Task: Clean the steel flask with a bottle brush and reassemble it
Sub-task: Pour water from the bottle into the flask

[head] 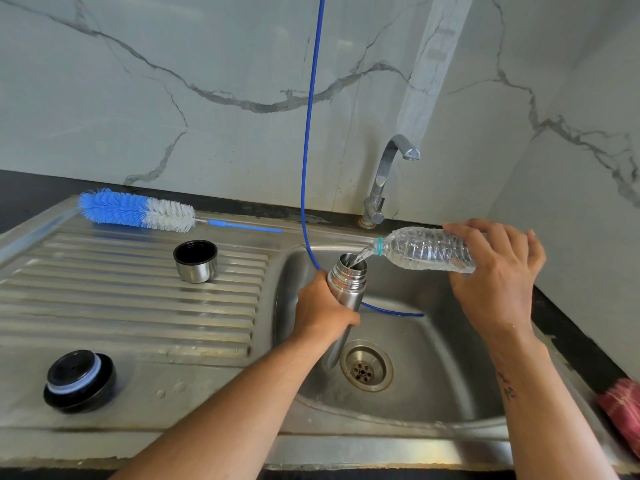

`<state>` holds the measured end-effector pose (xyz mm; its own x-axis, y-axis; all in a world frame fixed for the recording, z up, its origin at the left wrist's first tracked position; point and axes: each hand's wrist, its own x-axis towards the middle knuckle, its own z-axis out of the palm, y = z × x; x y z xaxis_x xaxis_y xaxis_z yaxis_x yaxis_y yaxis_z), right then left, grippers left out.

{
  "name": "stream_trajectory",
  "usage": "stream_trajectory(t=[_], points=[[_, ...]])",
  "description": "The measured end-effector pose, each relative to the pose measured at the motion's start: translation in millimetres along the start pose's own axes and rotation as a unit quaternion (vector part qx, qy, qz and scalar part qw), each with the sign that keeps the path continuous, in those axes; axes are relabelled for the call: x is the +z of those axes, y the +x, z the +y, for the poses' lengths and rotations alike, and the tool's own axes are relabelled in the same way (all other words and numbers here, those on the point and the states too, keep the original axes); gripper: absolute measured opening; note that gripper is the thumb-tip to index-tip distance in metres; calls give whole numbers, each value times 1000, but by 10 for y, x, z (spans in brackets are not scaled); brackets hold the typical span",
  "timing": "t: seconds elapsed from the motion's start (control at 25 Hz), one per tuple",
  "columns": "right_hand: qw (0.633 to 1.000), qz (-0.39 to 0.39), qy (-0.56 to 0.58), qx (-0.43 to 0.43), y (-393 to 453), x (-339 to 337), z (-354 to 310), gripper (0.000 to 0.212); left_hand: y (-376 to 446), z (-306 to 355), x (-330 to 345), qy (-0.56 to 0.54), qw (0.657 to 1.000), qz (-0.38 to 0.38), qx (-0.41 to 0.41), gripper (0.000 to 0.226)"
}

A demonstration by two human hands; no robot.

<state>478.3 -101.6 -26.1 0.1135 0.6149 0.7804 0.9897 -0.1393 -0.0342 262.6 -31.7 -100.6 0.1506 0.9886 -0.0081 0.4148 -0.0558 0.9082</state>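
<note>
I take the sink basin point(433, 375) as my landmark. Nearest me, on the flat steel left of the basin, the black stopper point(80, 381) sits with its pale sealing ring showing. At the basin's right edge a bit of red cloth point(620, 407) lies on the dark counter.

Inside the basin, just left of the drain point(366, 366), my left hand point(323, 311) is wrapped around the steel flask point(346, 289), fingers curled about its body below the threaded neck. The flask stands nearly upright, tilted a little, its open mouth up. My right hand point(498, 271) is over the basin's far right part, gripping a clear plastic water bottle point(426, 249) tipped almost level, its neck just above the flask's mouth; a thin stream of water runs from it into the opening (the bottle is uncapped).

A blue tube point(306, 150) hangs down from above, passes behind my left hand and the flask, and curves across the basin floor, close to the flask's neck.

Left of the basin, on the ribbed drainboard point(121, 306), the steel cup lid point(195, 261) stands open side up. Farther back along the drainboard's rear edge lies the bottle brush point(138, 210), blue and white bristles pointing left. Behind the basin stands the tap point(384, 178), its spout over the basin's far side.
</note>
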Motion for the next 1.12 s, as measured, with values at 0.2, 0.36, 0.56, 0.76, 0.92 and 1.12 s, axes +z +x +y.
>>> stream_trajectory(t=[0.2, 0.36, 0.56, 0.76, 0.92, 1.12], points=[[1000, 5, 1, 0, 1, -23, -16, 69, -10, 7, -8, 1, 1000, -8, 2, 66], [1000, 6, -1, 2, 0, -16, -25, 72, -18, 10, -10, 1, 1000, -10, 3, 66], [1000, 8, -5, -8, 4, -18, -26, 70, -10, 18, -5, 5, 1000, -14, 3, 68], [1000, 15, -13, -19, -1, -53, -40, 67, -13, 13, -4, 9, 1000, -11, 4, 66], [999, 18, -23, -23, 2, -93, -25, 67, -1, 7, 5, 6, 1000, -12, 6, 66], [999, 22, -34, -37, 6, -101, -43, 66, -8, 3, 36, 8, 1000, -22, 5, 69]])
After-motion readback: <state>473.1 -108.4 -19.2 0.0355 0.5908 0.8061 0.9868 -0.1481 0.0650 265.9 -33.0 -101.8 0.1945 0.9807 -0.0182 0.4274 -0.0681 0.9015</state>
